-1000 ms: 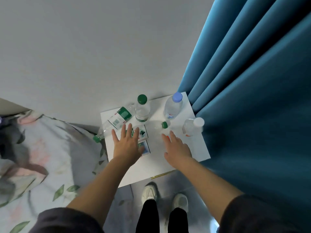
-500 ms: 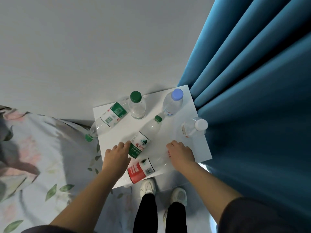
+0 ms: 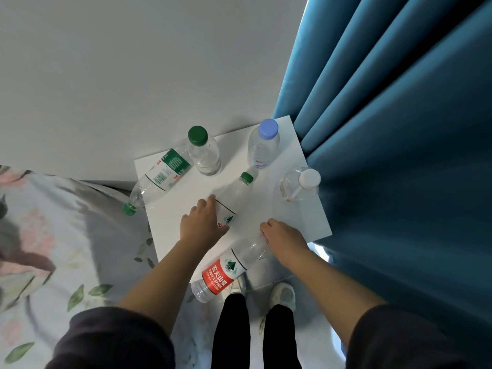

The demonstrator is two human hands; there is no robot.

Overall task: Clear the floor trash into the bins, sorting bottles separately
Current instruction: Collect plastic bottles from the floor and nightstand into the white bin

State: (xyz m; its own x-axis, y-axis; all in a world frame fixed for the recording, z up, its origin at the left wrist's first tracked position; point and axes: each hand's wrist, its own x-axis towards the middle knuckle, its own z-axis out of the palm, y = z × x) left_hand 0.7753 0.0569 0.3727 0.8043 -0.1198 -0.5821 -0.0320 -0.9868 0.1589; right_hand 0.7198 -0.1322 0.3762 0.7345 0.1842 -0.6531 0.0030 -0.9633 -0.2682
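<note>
Covering much of the label, the left hand (image 3: 203,225) wraps its grip round the lower half of a lying green-capped bottle (image 3: 235,193) on the white tabletop (image 3: 300,222). The right hand (image 3: 283,235) curls its grip over the neck end of a red-labelled bottle (image 3: 226,270), hiding its cap; that bottle's base juts past the tabletop's near edge. The right fingertips are tucked out of sight.

The table (image 3: 306,217) is white. On it, all clear: green-cap bottle (image 3: 203,153), blue-cap bottle (image 3: 263,147), white-cap bottle (image 3: 299,186), and a middle bottle (image 3: 234,195) with a green cap. At the table's left edge, the left bottle (image 3: 159,179) has a green-and-white label; at its near edge lies the red-label bottle (image 3: 226,270). Right of the table the curtain (image 3: 399,129) is teal; left, pale bedding (image 3: 53,235) with pink flowers and green leaves.
</note>
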